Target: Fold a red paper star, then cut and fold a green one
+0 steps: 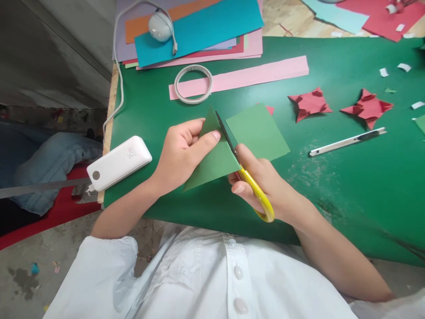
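Observation:
My left hand (181, 153) grips a sheet of green paper (215, 166), thumb on top and fingers behind. In my right hand (262, 177) is a pair of scissors (257, 192) with yellow handles, its dark blades lying along the edge of that sheet. Whether the blades are fully closed I cannot tell. Beyond the blades a second green paper piece (259, 133) lies on the table, partly covering a bit of red paper (270, 110). Some of my right fingers are hidden behind the handles.
A tape roll (193, 101) rests on a pink strip (259, 75). A white power bank (119, 164) with a cable lies at the left edge. Two red folded paper shapes (312, 104) and a cutter knife (347, 141) are at right. Coloured sheets (199, 33) are stacked at the back.

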The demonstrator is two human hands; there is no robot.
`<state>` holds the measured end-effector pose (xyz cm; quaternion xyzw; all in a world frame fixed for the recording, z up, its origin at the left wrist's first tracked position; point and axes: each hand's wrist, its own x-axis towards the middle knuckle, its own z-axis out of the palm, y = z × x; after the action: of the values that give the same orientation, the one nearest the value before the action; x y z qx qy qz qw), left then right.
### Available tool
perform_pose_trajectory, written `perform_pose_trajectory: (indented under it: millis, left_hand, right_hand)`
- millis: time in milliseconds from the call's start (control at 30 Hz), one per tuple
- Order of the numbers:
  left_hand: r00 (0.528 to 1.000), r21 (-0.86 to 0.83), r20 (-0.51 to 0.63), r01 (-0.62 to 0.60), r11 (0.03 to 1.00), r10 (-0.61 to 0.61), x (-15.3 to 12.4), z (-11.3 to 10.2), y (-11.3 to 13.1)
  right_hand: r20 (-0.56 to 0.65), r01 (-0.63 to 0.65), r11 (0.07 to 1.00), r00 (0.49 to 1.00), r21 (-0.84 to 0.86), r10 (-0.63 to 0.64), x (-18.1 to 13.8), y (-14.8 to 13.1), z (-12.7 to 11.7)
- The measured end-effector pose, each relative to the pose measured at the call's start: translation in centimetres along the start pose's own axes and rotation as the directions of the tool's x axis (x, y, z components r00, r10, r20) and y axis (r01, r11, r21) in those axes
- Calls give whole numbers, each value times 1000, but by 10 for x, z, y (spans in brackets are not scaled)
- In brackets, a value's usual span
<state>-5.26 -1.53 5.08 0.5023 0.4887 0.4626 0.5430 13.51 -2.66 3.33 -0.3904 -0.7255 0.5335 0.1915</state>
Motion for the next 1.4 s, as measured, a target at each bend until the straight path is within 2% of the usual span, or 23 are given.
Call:
perform_pose_trajectory:
  millis: [333,500,667,800,900,1000,1100,1267,1400]
  left_hand:
    - [1000,-59,14,-2,998,3,-1,0,0]
    - [1000,-63,-13,-21,998,20,-1,-1,-1]
    - [986,-123,-136,-110,986,93,2,-3,0]
    - [972,-220,-210,-152,964,105,6,-6,4]
    - [970,-261,-211,-171,950,117,7,-7,4]
    - [963,-195,-242,-172,965,123,7,-8,3]
    - [948,-93,-284,-179,979,147,7,-8,2]
    - [942,-27,-308,-149,988,133,8,-10,2]
    - [963,-39,-254,-104,994,90,9,-13,-2]
  right_hand:
    - [-18,-18,999,1000,32,18,-3,2,2]
    - [-159,-36,996,986,76,48,0,-1,3]
    - [-287,-150,985,943,89,169,2,-4,3]
    - [-355,-96,994,932,-57,70,5,4,8]
    - [-327,-21,984,944,-177,-38,12,14,15]
    - [-276,109,952,942,-286,-191,24,24,25]
    - [-266,220,903,906,-370,-329,35,33,34]
    - [-187,266,888,917,-375,-353,39,34,46]
    - [-104,333,849,908,-411,-406,34,26,49]
